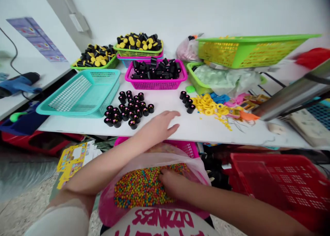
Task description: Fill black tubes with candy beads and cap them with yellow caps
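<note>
My left hand (165, 123) is over the white table's front edge, thumb and fingers apart, holding nothing. To its left stands a cluster of small black cylinders (129, 108) with pink spots on their tops. Several more black cylinders (187, 102) stand in a short row to its right. Down at my lap, my right hand (173, 183) is in a clear plastic bag (110, 208) of small multicoloured balls (139, 186). Its fingers curl in among the balls, and their tips are partly hidden. A pink basket (189, 148) is around the bag.
An aqua basket (77, 95) stands at left, a magenta basket (156, 85) of black cylinders behind. Green baskets (239, 52) are at back right. Yellow rings (206, 103) lie near a metal post (291, 91). A red crate (281, 181) sits low right, a blue heat gun (20, 84) far left.
</note>
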Motion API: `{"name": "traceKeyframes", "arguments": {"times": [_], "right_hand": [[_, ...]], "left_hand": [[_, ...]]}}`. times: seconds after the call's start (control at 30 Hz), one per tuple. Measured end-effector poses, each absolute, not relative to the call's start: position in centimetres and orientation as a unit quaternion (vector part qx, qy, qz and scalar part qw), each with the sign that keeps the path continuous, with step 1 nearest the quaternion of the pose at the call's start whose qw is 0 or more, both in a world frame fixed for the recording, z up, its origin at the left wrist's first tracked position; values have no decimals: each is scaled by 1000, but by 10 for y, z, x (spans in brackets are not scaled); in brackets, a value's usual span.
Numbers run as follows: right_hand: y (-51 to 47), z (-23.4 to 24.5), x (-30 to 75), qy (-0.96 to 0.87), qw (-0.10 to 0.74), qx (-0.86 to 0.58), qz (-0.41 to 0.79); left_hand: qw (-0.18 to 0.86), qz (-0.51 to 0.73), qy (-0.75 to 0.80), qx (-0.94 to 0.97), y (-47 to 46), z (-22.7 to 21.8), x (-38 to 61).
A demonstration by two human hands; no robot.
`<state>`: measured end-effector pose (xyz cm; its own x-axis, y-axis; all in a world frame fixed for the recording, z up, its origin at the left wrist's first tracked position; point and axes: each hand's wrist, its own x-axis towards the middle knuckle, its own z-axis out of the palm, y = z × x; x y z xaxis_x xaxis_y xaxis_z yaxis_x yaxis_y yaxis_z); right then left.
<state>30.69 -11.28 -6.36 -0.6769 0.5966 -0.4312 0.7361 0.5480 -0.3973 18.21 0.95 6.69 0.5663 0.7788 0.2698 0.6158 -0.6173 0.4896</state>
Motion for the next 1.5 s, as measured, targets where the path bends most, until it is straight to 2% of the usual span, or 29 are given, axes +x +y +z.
{"name": "traceKeyframes", "arguments": {"times": [0.13, 0.23, 0.37, 0.53, 0.63, 0.73, 0.83, 0.93, 1.07, 1.2, 1.3, 1.5], "right_hand": [[-114, -68, 299, 888, 112, 335, -295], [-113, -67, 298, 872, 99, 367, -310], [-109, -65, 301, 846, 83, 387, -357], [-104, -61, 308, 832, 63, 365, -412], [-103, -55, 311, 824, 33, 359, -436], [-105, -52, 315, 812, -37, 354, -463], [-110, -48, 317, 792, -78, 350, -493], [-116, -41, 317, 782, -69, 338, -519], [-125, -27, 312, 806, -104, 330, -480], [-135, -18, 305, 853, -137, 312, -395], [-140, -13, 300, 887, -131, 284, -340], [-145, 3, 293, 856, -123, 317, -389]], "left_hand": [[140, 203, 423, 872, 69, 32, 254], [115, 192, 453, 863, 86, 19, 279], [107, 194, 457, 861, 79, 26, 280], [105, 195, 417, 881, 45, 57, 247], [156, 214, 383, 885, 1, 71, 204], [285, 207, 372, 859, -60, 66, 154], [373, 172, 401, 819, -118, 39, 114], [400, 149, 463, 776, -156, 5, 95], [395, 168, 522, 737, -173, -16, 91], [390, 170, 534, 730, -174, -14, 91], [391, 178, 524, 735, -174, -14, 91], [400, 211, 507, 734, -174, -16, 93]]}}
